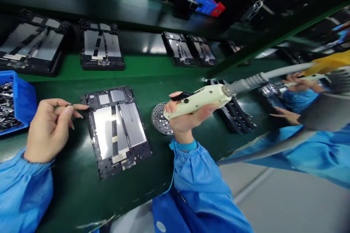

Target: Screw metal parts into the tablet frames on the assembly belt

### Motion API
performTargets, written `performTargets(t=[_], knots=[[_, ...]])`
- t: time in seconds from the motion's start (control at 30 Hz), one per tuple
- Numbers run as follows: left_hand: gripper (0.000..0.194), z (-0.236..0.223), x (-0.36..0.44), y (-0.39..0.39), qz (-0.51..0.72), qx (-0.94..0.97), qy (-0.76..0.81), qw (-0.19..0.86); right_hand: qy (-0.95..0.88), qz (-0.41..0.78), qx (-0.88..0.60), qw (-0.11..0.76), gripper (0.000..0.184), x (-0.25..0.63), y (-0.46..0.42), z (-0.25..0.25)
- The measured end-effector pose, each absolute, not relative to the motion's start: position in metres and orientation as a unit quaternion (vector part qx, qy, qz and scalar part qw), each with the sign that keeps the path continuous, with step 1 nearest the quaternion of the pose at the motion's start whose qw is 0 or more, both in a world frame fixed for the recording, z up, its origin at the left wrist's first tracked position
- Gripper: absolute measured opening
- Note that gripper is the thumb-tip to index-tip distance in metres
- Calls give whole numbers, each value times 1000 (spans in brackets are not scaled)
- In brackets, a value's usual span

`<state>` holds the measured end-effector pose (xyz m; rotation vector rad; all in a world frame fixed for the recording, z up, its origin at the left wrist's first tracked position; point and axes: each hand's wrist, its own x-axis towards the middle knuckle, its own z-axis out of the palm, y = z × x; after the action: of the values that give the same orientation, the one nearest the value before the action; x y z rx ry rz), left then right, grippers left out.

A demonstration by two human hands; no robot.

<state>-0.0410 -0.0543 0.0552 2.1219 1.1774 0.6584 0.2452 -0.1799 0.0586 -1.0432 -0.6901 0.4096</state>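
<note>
My right hand [186,118] is wrapped around a cream electric screwdriver [201,100], its thumb lying along the black lever. The driver's nose end is over a round perforated metal screw plate [159,119], and its tip is hidden by my fingers. An opened tablet [117,131] lies on the bench, its silver battery cells and dark ribbon cables showing. My left hand [51,127] is at the tablet's upper left corner, thumb and fingers pinched together, index finger reaching to the frame. A tiny dark piece shows at the pinch, too small to name.
A blue bin [20,102] of small metal parts stands at the left. More opened tablets [102,45] line the back of the green bench [142,72]. Black strips [232,113] lie to the right. A grey cable [287,70] runs from the screwdriver. A co-worker's hands [290,114] work at the right.
</note>
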Motion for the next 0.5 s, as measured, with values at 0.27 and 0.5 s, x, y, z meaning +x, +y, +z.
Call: performTargets(t=[0.27, 0.5], knots=[[25, 46, -44, -47, 348, 720, 506, 323, -290, 200, -522, 777, 82, 244, -183, 60], [28, 40, -42, -32, 368, 687, 498, 380, -295, 221, -528, 765, 81, 245, -182, 54]])
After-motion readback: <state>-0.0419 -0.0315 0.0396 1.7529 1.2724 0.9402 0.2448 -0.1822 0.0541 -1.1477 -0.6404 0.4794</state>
